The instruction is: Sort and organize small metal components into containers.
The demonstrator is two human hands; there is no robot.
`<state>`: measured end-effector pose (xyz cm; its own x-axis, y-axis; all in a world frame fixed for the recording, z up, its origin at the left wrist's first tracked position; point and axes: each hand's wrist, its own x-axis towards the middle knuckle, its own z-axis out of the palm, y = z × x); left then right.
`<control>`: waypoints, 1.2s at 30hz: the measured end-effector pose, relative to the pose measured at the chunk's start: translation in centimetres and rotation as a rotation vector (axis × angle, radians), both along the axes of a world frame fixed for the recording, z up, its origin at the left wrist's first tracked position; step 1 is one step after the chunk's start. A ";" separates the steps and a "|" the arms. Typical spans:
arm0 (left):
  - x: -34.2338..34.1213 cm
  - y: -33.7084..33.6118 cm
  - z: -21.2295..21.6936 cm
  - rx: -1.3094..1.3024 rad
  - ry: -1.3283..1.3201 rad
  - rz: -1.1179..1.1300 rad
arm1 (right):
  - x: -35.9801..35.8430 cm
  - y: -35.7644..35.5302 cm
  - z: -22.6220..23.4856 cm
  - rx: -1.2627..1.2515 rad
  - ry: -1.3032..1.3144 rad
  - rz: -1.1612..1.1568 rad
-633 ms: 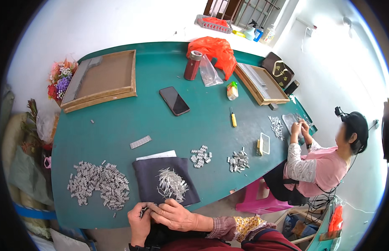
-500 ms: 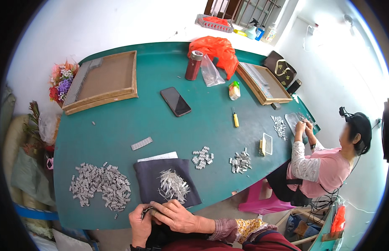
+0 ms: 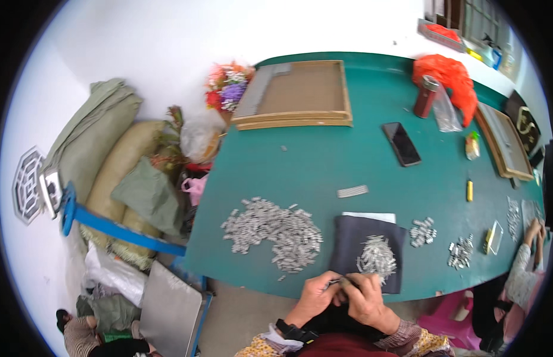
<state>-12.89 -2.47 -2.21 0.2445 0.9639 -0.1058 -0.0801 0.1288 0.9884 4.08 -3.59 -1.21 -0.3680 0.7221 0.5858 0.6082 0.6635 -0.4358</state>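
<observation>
My left hand [image 3: 317,298] and my right hand [image 3: 367,302] meet at the table's near edge, fingers closed. Between their fingertips is something small and dark, too hidden to name. Just beyond them lies a dark folded cloth [image 3: 346,253] with a heap of thin silvery pins [image 3: 377,256] on it. A white sheet [image 3: 371,216] shows behind the cloth. To the left spreads a large pile of small grey toothed metal pieces [image 3: 297,235]. Two smaller piles, one of grey pieces [image 3: 423,232] and another of similar pieces [image 3: 461,252], lie to the right.
A flat grey strip [image 3: 352,191], a phone [image 3: 401,144] and a yellow-handled screwdriver [image 3: 470,190] lie on the green table [image 3: 276,172]. Wooden trays [image 3: 294,120] stand at the back. At right a co-worker's arm [image 3: 523,262] reaches in. Sacks [image 3: 98,131] and a blue bar [image 3: 130,229] are at left.
The view has swung left, so the table appears farther right and sacks and another person show at left. My hands stay together, fingertips still closed.
</observation>
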 end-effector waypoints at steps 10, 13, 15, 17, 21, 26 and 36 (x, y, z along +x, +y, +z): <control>-0.5 -0.1 0.1 -0.024 -0.034 -0.024 | -0.4 -0.3 -0.1 -0.042 0.001 -0.034; 0.0 -0.1 0.0 -0.020 -0.018 -0.010 | -0.3 -0.3 0.4 -0.048 -0.008 -0.038; -0.4 -0.2 -0.2 0.016 -0.018 0.023 | -0.5 -0.2 0.2 -0.055 0.006 -0.022; -0.6 -0.1 0.7 -0.024 -0.022 0.038 | -0.7 0.0 -0.1 -0.064 0.043 -0.021; -0.9 -0.1 0.4 -0.037 -0.064 0.028 | -0.8 0.4 0.2 -0.087 0.104 -0.022; -0.6 0.0 0.7 -0.030 -0.092 0.004 | -0.3 0.3 -0.2 -0.084 0.105 -0.015; -0.9 -0.8 1.7 -0.193 -0.259 -0.053 | 0.0 0.1 -0.3 -0.116 0.225 0.043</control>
